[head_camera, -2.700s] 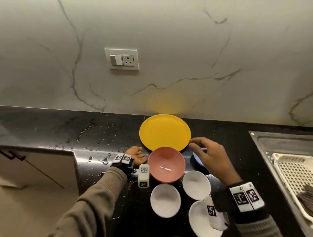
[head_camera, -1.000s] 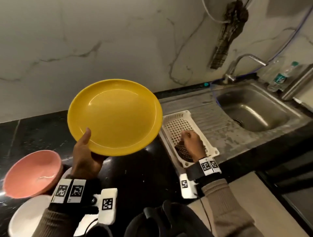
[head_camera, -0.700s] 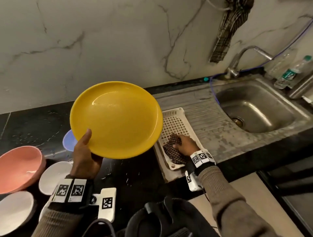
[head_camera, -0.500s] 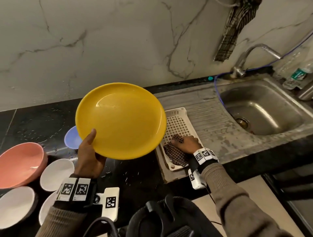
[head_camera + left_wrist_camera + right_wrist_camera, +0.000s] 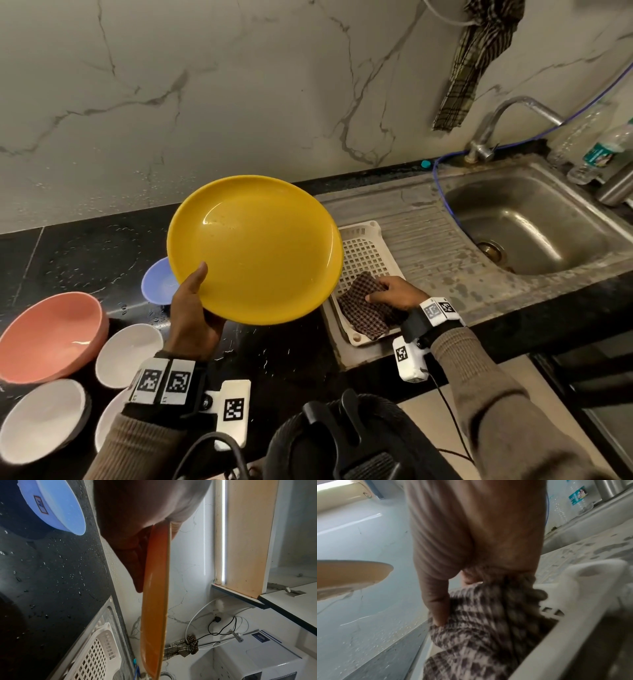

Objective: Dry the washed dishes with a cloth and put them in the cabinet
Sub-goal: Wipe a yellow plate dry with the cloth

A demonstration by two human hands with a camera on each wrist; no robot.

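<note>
While left hand (image 5: 191, 318) grips yellow plate (image 5: 255, 250) by near rim, thumb on upper face, fingers beneath, plate held tilted above black bench (image 5: 85, 253), water drops on its face. Right hand (image 5: 394, 293) clutches checked cloth (image 5: 364, 310), fingers curled into fabric; cloth lies in near end of white basket (image 5: 368, 236) on sink drainboard (image 5: 421, 226). Blue bowl (image 5: 156, 281) on bench behind plate. Pink bowl (image 5: 51, 335) and white bowls (image 5: 128, 349) at bench left.
</note>
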